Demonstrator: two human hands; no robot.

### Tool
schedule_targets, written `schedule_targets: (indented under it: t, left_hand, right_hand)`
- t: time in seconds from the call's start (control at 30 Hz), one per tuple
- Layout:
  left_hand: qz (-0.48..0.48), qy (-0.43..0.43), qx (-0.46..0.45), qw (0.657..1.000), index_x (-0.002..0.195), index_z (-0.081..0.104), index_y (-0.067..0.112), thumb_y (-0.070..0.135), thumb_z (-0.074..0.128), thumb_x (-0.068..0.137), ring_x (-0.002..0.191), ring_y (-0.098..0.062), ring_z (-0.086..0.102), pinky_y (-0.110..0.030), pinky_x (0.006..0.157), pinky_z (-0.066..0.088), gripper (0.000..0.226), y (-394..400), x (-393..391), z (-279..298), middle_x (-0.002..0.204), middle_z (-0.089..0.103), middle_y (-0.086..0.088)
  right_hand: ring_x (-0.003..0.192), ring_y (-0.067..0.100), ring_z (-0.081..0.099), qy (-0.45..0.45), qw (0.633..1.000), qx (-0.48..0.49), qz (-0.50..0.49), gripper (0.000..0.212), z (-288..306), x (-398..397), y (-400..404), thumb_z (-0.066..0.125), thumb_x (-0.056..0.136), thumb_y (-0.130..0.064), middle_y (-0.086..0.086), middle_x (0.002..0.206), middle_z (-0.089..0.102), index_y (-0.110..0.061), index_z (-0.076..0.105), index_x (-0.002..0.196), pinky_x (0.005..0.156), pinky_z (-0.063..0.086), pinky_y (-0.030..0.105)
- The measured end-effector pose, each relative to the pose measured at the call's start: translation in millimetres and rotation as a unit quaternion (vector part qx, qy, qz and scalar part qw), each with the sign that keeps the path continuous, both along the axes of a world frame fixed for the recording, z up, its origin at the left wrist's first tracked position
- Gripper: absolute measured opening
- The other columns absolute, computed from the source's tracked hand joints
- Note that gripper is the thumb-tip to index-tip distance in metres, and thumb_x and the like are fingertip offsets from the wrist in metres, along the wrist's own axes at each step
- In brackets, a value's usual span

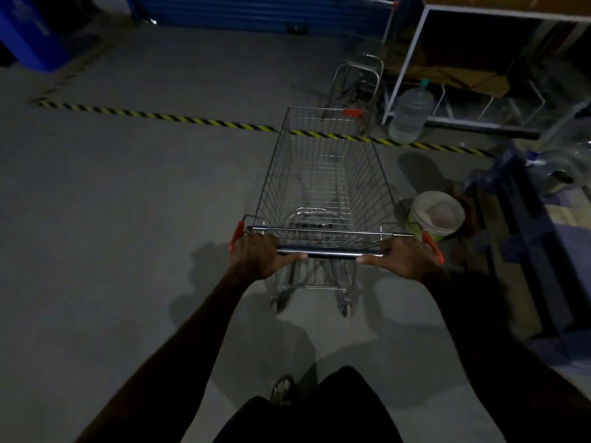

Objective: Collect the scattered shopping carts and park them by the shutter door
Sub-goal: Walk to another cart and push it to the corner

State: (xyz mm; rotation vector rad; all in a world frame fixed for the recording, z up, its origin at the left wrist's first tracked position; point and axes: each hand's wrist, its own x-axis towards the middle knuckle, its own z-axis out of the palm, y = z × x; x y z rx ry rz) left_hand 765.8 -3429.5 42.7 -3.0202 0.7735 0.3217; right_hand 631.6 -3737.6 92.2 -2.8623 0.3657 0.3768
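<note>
A wire shopping cart with red corner caps stands on the grey floor right in front of me, its basket empty. My left hand grips the left end of its push bar, and my right hand grips the right end. The cart points toward the far wall, where a blue shutter door runs across the top of the view. A second cart sits beyond the first, near the shutter's right side.
A yellow-black striped tape line crosses the floor ahead. A white bucket stands just right of the cart, with dark blue pallets beyond it. A large water jug and a white shelf frame stand at far right. A blue bin stands far left.
</note>
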Motion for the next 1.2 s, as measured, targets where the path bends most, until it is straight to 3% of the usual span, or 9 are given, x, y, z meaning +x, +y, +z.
schedule_targets:
  t: [0.17, 0.3, 0.4, 0.47, 0.63, 0.8, 0.9, 1.07, 1.2]
  left_hand:
    - [-0.002, -0.021, 0.012, 1.000, 0.113, 0.078, 0.031, 0.114, 0.002, 0.061, 0.119, -0.021, 0.068, -0.057, 0.130, 0.011, 0.124, -24, 73, -1, 0.113, 0.078, 0.001]
    - [0.009, -0.031, 0.007, 0.999, 0.095, 0.079, 0.030, 0.115, 0.006, 0.061, 0.113, -0.020, 0.069, -0.055, 0.130, 0.013, 0.117, -51, 133, 3, 0.102, 0.078, 0.000]
    - [0.012, -0.037, 0.006, 0.999, 0.088, 0.077, 0.029, 0.115, 0.005, 0.061, 0.108, -0.020, 0.070, -0.054, 0.130, 0.015, 0.115, -72, 184, 1, 0.093, 0.077, 0.001]
    - [0.011, -0.042, 0.004, 0.999, 0.094, 0.079, 0.030, 0.114, 0.004, 0.061, 0.106, -0.019, 0.071, -0.053, 0.130, 0.016, 0.117, -86, 218, 2, 0.094, 0.077, 0.002]
    - [0.021, -0.038, 0.012, 0.999, 0.101, 0.080, 0.035, 0.114, 0.004, 0.062, 0.110, -0.016, 0.071, -0.051, 0.131, 0.010, 0.117, -120, 294, 2, 0.096, 0.078, 0.004]
    - [0.036, -0.041, 0.017, 0.998, 0.105, 0.080, 0.035, 0.113, 0.005, 0.065, 0.112, -0.016, 0.071, -0.051, 0.131, 0.009, 0.115, -148, 364, 0, 0.102, 0.078, 0.004]
    - [0.040, -0.056, 0.015, 0.998, 0.093, 0.078, 0.032, 0.113, 0.005, 0.064, 0.106, -0.016, 0.072, -0.051, 0.131, 0.011, 0.114, -166, 405, 2, 0.092, 0.077, 0.005]
    - [0.043, -0.070, 0.014, 0.997, 0.070, 0.066, 0.031, 0.113, 0.006, 0.064, 0.093, -0.016, 0.072, -0.051, 0.131, 0.013, 0.101, -196, 480, 0, 0.077, 0.072, 0.004]
    - [0.035, -0.093, 0.003, 0.995, 0.062, 0.051, 0.030, 0.113, 0.009, 0.066, 0.084, -0.018, 0.071, -0.049, 0.130, 0.016, 0.093, -218, 552, -4, 0.070, 0.068, 0.003]
  right_hand:
    - [0.125, 0.019, 0.064, -0.024, 0.999, 0.032, 0.004, 0.072, -16, 76, -34, 0.043, 0.071, -0.104, -0.013, 0.134, 0.071, -0.060, 0.068, 0.123, 0.101, 0.047, 0.035]
    - [0.121, 0.020, 0.067, -0.047, 0.999, 0.013, 0.005, 0.087, -23, 142, -61, 0.032, 0.065, -0.111, -0.011, 0.129, 0.073, -0.057, 0.070, 0.121, 0.104, 0.047, 0.038]
    - [0.119, 0.015, 0.067, -0.073, 0.997, -0.018, 0.020, 0.080, -24, 192, -85, 0.035, 0.070, -0.107, -0.014, 0.125, 0.075, -0.057, 0.070, 0.122, 0.094, 0.041, 0.031]
    - [0.120, 0.012, 0.067, -0.077, 0.995, -0.045, 0.036, 0.080, -22, 227, -100, 0.032, 0.072, -0.107, -0.014, 0.125, 0.075, -0.057, 0.070, 0.122, 0.098, 0.041, 0.031]
    - [0.122, 0.017, 0.066, -0.013, 0.999, -0.020, 0.022, 0.102, -21, 313, -138, 0.016, 0.062, -0.114, -0.010, 0.124, 0.075, -0.049, 0.075, 0.115, 0.117, 0.027, 0.053]
    - [0.124, 0.020, 0.066, 0.003, 0.999, -0.018, 0.035, 0.094, -13, 386, -166, 0.026, 0.068, -0.109, -0.007, 0.126, 0.075, -0.049, 0.073, 0.123, 0.118, 0.028, 0.050]
    - [0.122, 0.019, 0.066, -0.001, 0.999, -0.027, 0.025, 0.105, -19, 434, -187, 0.016, 0.059, -0.115, -0.010, 0.120, 0.076, -0.048, 0.076, 0.115, 0.122, 0.017, 0.056]
    - [0.120, 0.016, 0.067, -0.015, 0.999, -0.024, 0.043, 0.090, -16, 510, -216, 0.028, 0.068, -0.109, -0.011, 0.120, 0.077, -0.050, 0.075, 0.117, 0.117, 0.032, 0.046]
    - [0.124, 0.015, 0.065, -0.016, 0.999, -0.021, 0.031, 0.089, -19, 581, -238, 0.026, 0.063, -0.112, -0.014, 0.120, 0.076, -0.057, 0.073, 0.114, 0.120, 0.025, 0.048]
